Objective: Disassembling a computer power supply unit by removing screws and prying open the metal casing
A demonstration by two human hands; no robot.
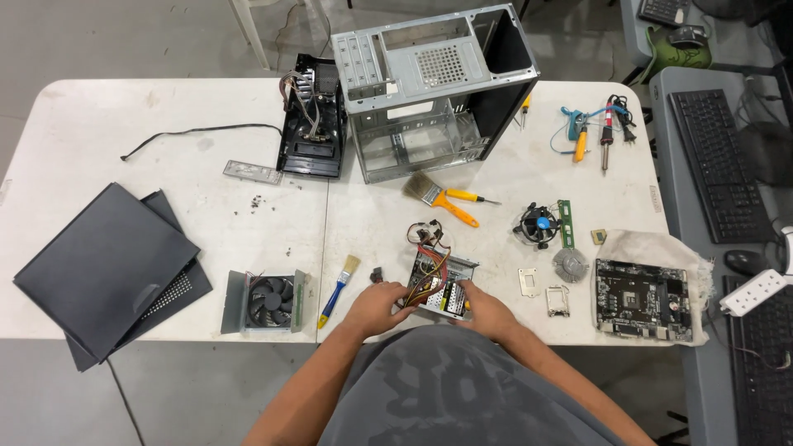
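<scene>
The power supply [442, 285] sits at the near edge of the surface [165, 132], at 6 o'clock from the empty computer case [434, 91]. The left hand [376, 307] is closed around its bundle of coloured cables [425, 277]; the right hand [483, 310] is curled against the metal box at its 5 o'clock corner. Working well here likely means keeping the cables gathered clear and steadying the box flat.
</scene>
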